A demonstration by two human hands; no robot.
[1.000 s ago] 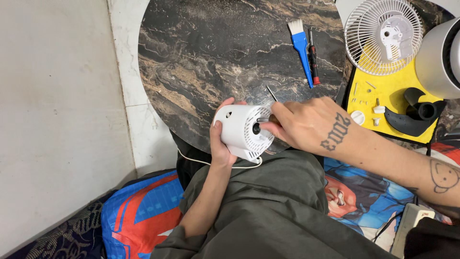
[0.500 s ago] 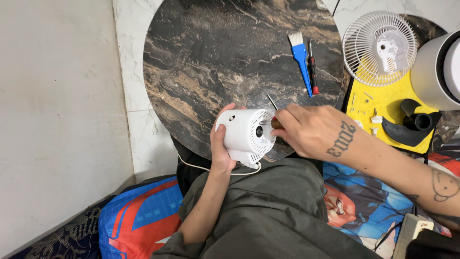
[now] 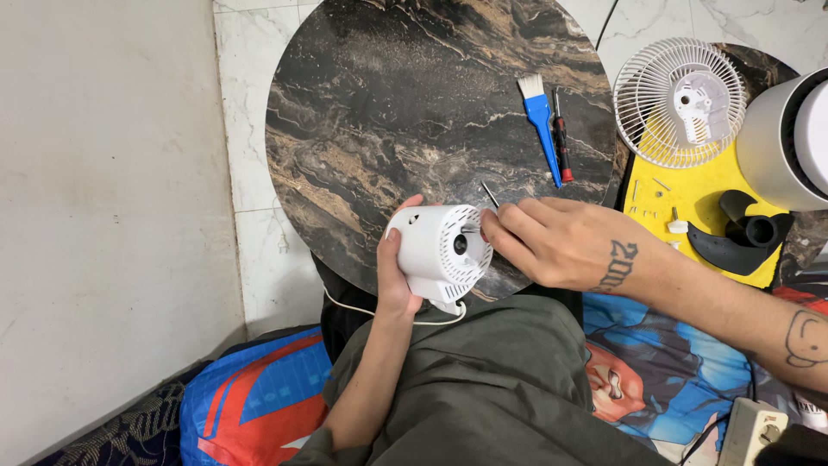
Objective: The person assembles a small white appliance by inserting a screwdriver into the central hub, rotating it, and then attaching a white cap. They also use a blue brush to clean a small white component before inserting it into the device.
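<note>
Round dark marble worktop (image 3: pixel 388 103), tiled floor beneath. Left hand (image 3: pixel 395 267) grips white fan motor housing (image 3: pixel 440 250) at worktop's near edge. Right hand (image 3: pixel 552 242) fingers pinch screwdriver (image 3: pixel 490 195) against housing. Grille (image 3: pixel 679 102), blade (image 3: pixel 733 233), screws already removed; housing still closed.

white vented motor housing (image 3: pixel 435 246), held sideways

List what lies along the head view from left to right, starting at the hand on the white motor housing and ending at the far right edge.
left hand → white motor housing → right hand → blue brush → red-and-black screwdriver → white fan grille → black fan blade → white cylinder
</note>
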